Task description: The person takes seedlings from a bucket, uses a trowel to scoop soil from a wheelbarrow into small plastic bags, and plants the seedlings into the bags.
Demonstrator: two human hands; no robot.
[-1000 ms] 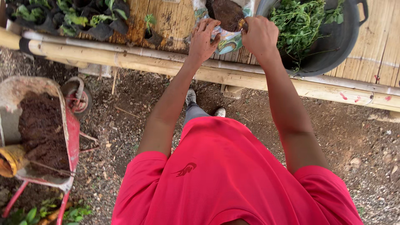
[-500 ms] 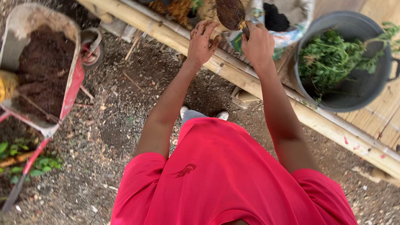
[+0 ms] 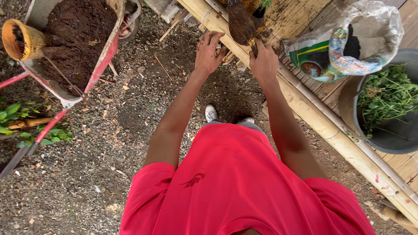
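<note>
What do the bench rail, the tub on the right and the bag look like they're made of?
Rail: bamboo by the look, a pale yellow round pole with node rings and a matte, worn surface.
Tub: probably plastic, smooth dull grey with a rolled rim.
Bag: thin glossy plastic film, crinkled, printed green and part clear.

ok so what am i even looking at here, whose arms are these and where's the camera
The camera sits on a person's head and looks straight down, so you see their red shirt, both bare arms and their shoes on the gravel ground. No machine is involved. The right hand grips the handle of a soil-caked trowel over the bamboo bench. The left hand is open beside it, holding nothing. On the bench lie an open soil bag and a dark tub of green cuttings. At the upper left stands a red wheelbarrow full of soil, with a yellow pot resting in it.
</note>
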